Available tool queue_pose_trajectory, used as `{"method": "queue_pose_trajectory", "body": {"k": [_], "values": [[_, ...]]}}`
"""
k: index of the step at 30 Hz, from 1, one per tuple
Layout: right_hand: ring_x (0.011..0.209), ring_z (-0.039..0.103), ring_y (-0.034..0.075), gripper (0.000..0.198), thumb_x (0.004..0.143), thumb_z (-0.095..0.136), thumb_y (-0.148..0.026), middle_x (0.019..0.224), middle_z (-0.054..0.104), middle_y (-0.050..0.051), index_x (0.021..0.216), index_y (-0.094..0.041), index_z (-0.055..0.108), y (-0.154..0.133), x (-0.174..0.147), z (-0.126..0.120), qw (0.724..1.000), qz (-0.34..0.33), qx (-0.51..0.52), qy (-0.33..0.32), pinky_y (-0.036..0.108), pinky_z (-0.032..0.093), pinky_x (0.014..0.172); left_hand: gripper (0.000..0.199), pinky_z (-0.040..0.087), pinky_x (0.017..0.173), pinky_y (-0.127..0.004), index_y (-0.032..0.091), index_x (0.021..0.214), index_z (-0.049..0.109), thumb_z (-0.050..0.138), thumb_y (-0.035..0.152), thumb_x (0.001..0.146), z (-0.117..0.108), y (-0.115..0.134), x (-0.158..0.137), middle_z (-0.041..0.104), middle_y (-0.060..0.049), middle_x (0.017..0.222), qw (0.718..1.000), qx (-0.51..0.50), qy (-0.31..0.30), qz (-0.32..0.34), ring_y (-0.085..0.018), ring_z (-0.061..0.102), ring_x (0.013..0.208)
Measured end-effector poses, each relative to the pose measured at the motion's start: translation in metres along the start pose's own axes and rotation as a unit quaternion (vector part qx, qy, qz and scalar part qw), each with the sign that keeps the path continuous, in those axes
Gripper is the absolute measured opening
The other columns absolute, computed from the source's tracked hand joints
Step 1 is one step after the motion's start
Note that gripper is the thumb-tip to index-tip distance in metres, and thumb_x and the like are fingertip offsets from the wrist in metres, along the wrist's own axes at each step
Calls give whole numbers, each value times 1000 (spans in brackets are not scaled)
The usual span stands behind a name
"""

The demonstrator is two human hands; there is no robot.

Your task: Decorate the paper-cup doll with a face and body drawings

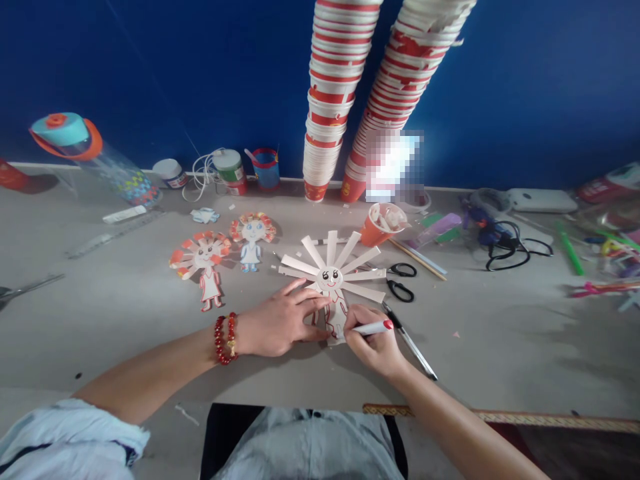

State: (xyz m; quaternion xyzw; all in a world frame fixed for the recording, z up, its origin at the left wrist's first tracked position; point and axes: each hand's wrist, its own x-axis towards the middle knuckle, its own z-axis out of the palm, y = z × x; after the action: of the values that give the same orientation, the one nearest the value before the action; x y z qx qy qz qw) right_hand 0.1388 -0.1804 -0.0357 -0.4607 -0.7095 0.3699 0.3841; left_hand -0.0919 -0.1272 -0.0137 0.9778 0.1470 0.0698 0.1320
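A white paper doll (331,277) lies in front of me, with a drawn smiling face, paper strips fanned around its head and a body outlined in red. Fingers spread, my left hand (277,322) presses flat on the doll's left side. My right hand (373,339) grips a white marker (369,328) with a red end, its tip hidden by my fingers at the doll's lower body. Just right of that hand lies a black-capped pen (411,341). Black-handled scissors (401,280) rest partly under the paper strips. Two finished-looking paper dolls (210,290) (251,257) lie to the left.
Two tall stacks of paper cups (323,163) (355,167) lean by the blue wall. An orange cup of scraps (380,225) stands before them. At the back left are a water bottle (117,167) and small jars (230,172). Dark cords (507,247) and a green pen (569,247) lie right.
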Motion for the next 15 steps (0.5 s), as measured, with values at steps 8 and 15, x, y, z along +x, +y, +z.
{"method": "queue_pose_trajectory", "body": {"k": [8, 15], "values": [[50, 39, 11, 15, 72, 49, -12, 55, 44, -5, 62, -22, 43, 3, -3, 0, 1000, 3, -13, 15, 25, 29, 51, 47, 19, 118, -59, 39, 131, 59, 56, 19, 88, 2, 0, -1, 40, -8, 148, 1000, 6, -15, -3, -31, 37, 137], [50, 37, 11, 15, 72, 48, -13, 55, 43, -5, 61, -21, 43, 1, -3, 0, 999, 13, -21, 27, 25, 28, 50, 48, 18, 118, -59, 40, 132, 57, 55, 19, 89, 2, 0, -1, 39, -8, 149, 1000, 6, -26, -7, -30, 36, 138]]}}
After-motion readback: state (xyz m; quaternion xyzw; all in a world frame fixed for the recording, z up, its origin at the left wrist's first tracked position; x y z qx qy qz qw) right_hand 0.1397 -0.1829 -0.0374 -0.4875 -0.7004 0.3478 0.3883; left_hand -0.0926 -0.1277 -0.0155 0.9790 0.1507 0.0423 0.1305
